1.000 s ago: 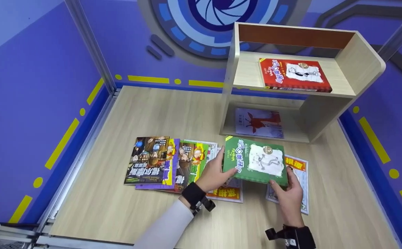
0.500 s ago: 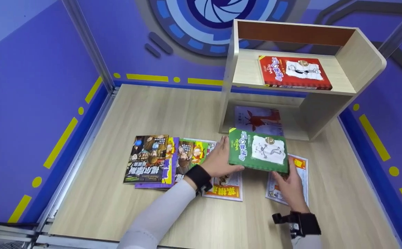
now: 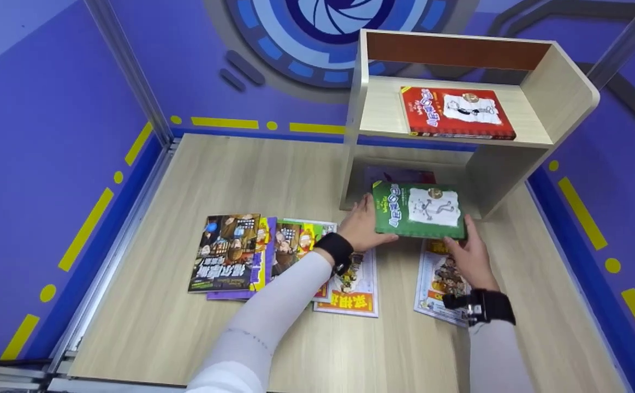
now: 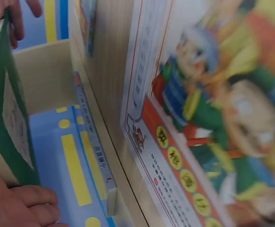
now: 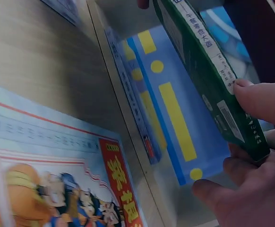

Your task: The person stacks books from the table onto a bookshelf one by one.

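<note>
A green book [image 3: 418, 212] with a white cartoon panel is held between both hands, in front of the shelf's lower compartment. My left hand [image 3: 365, 224] grips its left end, thumb along the near edge. At the right end my right hand [image 3: 470, 254] pinches the lower corner; the right wrist view shows the thumb on the spine of the green book [image 5: 208, 61]. Behind it, a book with a red animal on its cover [image 3: 399, 174] lies in the lower compartment, mostly hidden. A red book [image 3: 459, 113] lies flat on the upper shelf.
The wooden bookshelf [image 3: 352, 125] stands at the table's back right. Left on the table are overlapping books, a dark one [image 3: 224, 254] on top. An orange-titled book [image 3: 350, 300] lies below the left hand, another similar book [image 3: 440, 284] under the right forearm.
Both hands have carried the green book forward and slightly right, from over the table to the lower compartment's front. It now covers most of the animal-cover book.
</note>
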`<action>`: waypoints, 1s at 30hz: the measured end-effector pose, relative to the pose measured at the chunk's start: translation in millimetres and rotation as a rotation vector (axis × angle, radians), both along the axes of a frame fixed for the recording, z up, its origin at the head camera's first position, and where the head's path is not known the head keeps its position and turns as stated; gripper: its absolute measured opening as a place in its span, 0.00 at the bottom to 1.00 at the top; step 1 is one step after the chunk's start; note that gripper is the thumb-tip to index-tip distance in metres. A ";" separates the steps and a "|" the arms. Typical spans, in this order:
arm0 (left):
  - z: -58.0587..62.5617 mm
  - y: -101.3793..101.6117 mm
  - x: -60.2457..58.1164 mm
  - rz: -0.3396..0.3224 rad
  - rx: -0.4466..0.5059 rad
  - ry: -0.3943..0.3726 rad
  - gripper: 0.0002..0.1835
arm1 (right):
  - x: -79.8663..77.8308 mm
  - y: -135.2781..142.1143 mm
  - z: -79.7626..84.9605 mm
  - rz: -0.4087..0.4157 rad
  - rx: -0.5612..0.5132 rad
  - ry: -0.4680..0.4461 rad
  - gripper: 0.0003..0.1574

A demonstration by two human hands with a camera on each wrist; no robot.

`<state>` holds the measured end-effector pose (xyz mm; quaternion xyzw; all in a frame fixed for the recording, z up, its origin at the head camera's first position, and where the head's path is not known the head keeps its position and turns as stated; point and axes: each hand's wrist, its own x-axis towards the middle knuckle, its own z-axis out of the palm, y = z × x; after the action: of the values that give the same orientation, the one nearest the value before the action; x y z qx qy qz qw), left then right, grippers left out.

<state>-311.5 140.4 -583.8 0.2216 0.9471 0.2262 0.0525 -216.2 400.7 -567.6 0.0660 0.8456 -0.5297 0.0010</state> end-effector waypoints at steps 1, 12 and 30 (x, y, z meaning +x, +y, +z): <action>1.2 4.3 -5.3 0.008 -0.011 0.008 0.71 | -5.0 1.9 4.7 0.004 -0.001 -0.001 0.49; 10.1 32.6 -60.3 0.094 -0.045 0.006 0.68 | -73.8 33.4 -24.3 -0.018 0.026 0.038 0.49; 7.9 38.7 -81.9 0.124 0.015 -0.170 0.60 | -113.3 40.4 -38.4 0.005 0.102 0.054 0.47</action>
<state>-393.4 179.2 -575.9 0.1429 0.9493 0.2543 0.1170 -329.5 441.1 -606.0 0.0498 0.8714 -0.4875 -0.0238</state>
